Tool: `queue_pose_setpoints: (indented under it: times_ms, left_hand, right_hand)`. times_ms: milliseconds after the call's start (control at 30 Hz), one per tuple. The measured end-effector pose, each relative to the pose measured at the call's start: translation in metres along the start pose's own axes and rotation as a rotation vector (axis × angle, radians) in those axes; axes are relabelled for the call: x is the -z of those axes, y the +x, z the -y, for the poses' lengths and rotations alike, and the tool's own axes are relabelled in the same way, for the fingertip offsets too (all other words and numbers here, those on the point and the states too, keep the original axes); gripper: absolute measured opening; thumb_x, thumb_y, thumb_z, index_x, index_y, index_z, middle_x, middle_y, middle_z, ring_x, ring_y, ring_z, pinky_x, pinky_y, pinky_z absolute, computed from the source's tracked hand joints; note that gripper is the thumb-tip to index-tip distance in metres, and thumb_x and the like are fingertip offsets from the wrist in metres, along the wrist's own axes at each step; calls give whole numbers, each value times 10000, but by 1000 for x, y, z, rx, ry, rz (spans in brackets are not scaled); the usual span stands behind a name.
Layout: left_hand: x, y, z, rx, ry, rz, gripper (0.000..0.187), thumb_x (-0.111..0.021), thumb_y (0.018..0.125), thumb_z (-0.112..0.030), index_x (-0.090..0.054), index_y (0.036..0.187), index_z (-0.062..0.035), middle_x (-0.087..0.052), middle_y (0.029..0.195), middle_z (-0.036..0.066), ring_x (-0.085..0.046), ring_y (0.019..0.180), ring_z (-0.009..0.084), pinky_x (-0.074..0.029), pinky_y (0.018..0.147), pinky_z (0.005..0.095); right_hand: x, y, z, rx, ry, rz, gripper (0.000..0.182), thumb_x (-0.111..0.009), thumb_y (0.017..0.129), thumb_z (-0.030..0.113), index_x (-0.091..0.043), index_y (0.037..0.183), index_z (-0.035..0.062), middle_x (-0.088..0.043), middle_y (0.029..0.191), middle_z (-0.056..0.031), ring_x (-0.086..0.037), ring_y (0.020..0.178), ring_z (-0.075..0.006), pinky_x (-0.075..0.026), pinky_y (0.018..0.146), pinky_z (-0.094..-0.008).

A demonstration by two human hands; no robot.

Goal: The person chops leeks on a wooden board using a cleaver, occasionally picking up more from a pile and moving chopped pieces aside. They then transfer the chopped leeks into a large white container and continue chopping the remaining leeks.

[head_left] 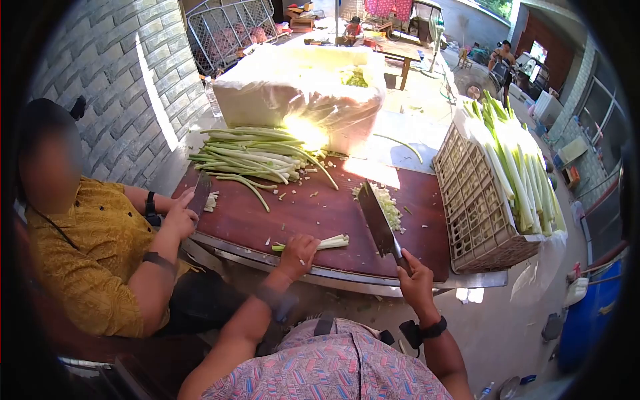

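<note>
My left hand (298, 257) is closed around a short bundle of scallions (333, 242) lying on the dark red board (327, 217). The white cut ends stick out to its right. In my right hand (416, 272) is the handle of a cleaver (377, 220), whose wide blade points up and away over the board. Chopped scallion pieces (391, 203) lie in a pile beside and partly behind the blade. Farther back on the board rests a heap of long scallions (250, 155), with loose bits scattered near it.
On the left, a co-worker in a yellow shirt (107, 247) holds a knife (200, 193) at the board. A plastic-lined box (280, 100) stands behind the heap. At the right edge, a plastic crate (477, 203) holds upright scallions (523, 167). More people sit in the background.
</note>
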State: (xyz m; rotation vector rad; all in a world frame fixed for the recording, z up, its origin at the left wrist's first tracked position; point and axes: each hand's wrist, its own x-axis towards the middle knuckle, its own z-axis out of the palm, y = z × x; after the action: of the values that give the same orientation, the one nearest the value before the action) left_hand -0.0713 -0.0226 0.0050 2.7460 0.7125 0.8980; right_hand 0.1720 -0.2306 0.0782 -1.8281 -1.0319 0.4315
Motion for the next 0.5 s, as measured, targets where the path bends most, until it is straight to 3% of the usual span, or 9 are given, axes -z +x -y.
queue_pose_setpoints:
  times_ms: [33, 100, 200, 333, 400, 500]
  left_hand:
    - [0, 1, 0, 1, -4, 2, 283, -632, 771, -61, -626, 1055, -60, -600, 976, 100, -573, 935, 306, -442, 798, 431]
    - [2, 2, 1, -3, -16, 11, 278, -629, 775, -52, -626, 1053, -58, -597, 968, 98, -572, 924, 303, -442, 778, 424]
    - [3, 3, 4, -17, -41, 7, 274, -628, 780, -48, -628, 1053, -58, -594, 956, 95, -572, 915, 301, -442, 769, 418]
    - [-1, 7, 4, -25, -46, 5, 279, -636, 778, -46, -630, 1056, -55, -592, 958, 97, -573, 906, 305, -442, 766, 419]
    - [-6, 10, 2, -10, -49, -26, 281, -648, 771, -49, -630, 1052, -53, -591, 966, 101, -575, 900, 310, -450, 756, 422]
    - [-26, 23, -2, 3, -87, -90, 285, -657, 763, -52, -625, 1046, -51, -583, 960, 103, -575, 889, 309, -463, 742, 432]
  right_hand:
    - [-7, 5, -1, -3, -3, 0, 452, -676, 831, 73, -609, 1279, 64, -697, 996, -234, -712, 931, -278, -526, 804, -328]
    - [-23, 17, 2, -40, 64, 35, 446, -660, 839, 25, -599, 1281, 8, -728, 1001, -153, -646, 896, -103, -503, 785, -270]
    - [-30, 30, 34, -80, -126, 69, 439, -660, 840, 29, -605, 1275, 11, -729, 1009, -146, -653, 884, -111, -506, 772, -278]
    - [-33, 33, 2, -30, -105, -33, 439, -673, 836, 44, -613, 1271, 28, -727, 991, -166, -670, 877, -130, -510, 765, -291]
    - [-27, 29, -2, -22, -92, -99, 437, -670, 838, 105, -618, 1271, 99, -683, 904, -241, -698, 850, -355, -526, 721, -371]
    - [-14, 14, 14, -72, -192, -65, 449, -675, 834, 102, -613, 1279, 107, -685, 890, -232, -687, 858, -373, -528, 725, -374]
